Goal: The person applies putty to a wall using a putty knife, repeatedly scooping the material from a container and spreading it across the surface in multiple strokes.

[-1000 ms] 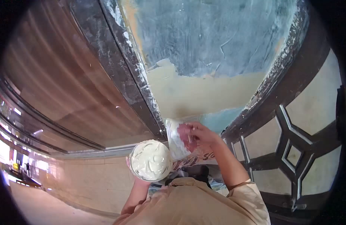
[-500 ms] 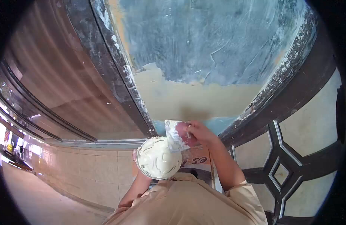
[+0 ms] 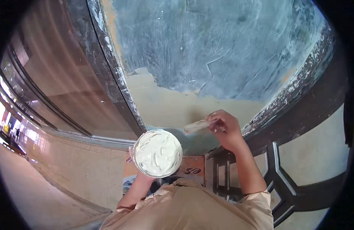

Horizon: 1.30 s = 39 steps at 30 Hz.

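Note:
My left hand (image 3: 131, 154) holds a round tub of creamy white paste (image 3: 157, 153) from its left side and underneath, with most of its fingers hidden. My right hand (image 3: 222, 124) grips a flat spreader (image 3: 198, 126) smeared with paste, seen nearly edge-on. The spreader is close to the lower part of a wall panel (image 3: 184, 50), right of the tub. Blue-grey covers the panel's upper part, and a beige coated band (image 3: 165, 103) crosses it lower down.
Dark frames flecked with white edge the panel, left (image 3: 111, 57) and right (image 3: 295, 88). A dark door with pale panes (image 3: 307, 161) stands at the right. Printed orange cardboard (image 3: 194, 165) lies below the tub. Glossy brown panels (image 3: 65, 76) are at the left.
My right hand has moved right and slightly up, taking the spreader away from the tub and turning it edge-on. The tub sits slightly further left and higher. The whole view has shifted.

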Tool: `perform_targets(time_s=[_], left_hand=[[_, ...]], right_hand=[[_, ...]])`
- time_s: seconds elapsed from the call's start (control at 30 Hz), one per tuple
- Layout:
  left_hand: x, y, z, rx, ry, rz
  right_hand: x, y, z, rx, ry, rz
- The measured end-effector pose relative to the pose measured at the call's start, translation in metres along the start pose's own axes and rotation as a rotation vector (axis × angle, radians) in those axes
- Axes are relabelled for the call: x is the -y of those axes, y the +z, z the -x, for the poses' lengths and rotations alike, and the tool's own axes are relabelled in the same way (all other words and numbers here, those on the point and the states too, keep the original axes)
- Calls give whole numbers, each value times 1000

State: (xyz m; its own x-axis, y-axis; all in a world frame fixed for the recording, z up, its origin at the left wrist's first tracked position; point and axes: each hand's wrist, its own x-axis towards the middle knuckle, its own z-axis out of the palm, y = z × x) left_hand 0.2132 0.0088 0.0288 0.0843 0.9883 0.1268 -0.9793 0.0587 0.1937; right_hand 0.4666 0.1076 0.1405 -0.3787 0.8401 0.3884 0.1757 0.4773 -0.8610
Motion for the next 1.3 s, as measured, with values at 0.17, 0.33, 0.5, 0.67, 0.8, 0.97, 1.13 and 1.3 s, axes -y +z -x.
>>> perform_targets(time_s=[0.17, 0.33, 0.5, 0.67, 0.8, 0.97, 1.13, 1.3], left_hand=[[16, 25, -5, -121, 32, -54], [26, 40, -9, -157, 5, -116], [35, 50, -11, 6, 115, -82], [42, 51, -13, -52, 133, -41], [50, 50, -13, -14, 118, -69], [61, 42, -13, -31, 19, -8], [62, 41, -12, -8, -28, 71], [65, 53, -15, 57, -68, 36]], right_hand=[[34, -19, -9, 163, -381, 428], [51, -26, -12, 334, -613, 770], [36, -18, -14, 300, -819, 870], [37, -13, -19, 151, -1049, 1011], [36, -14, -29, 106, -1137, 975], [39, -8, -37, 151, -1228, 879], [73, -16, -37, 340, -1146, 830], [106, -6, -32, 543, -942, 899]])
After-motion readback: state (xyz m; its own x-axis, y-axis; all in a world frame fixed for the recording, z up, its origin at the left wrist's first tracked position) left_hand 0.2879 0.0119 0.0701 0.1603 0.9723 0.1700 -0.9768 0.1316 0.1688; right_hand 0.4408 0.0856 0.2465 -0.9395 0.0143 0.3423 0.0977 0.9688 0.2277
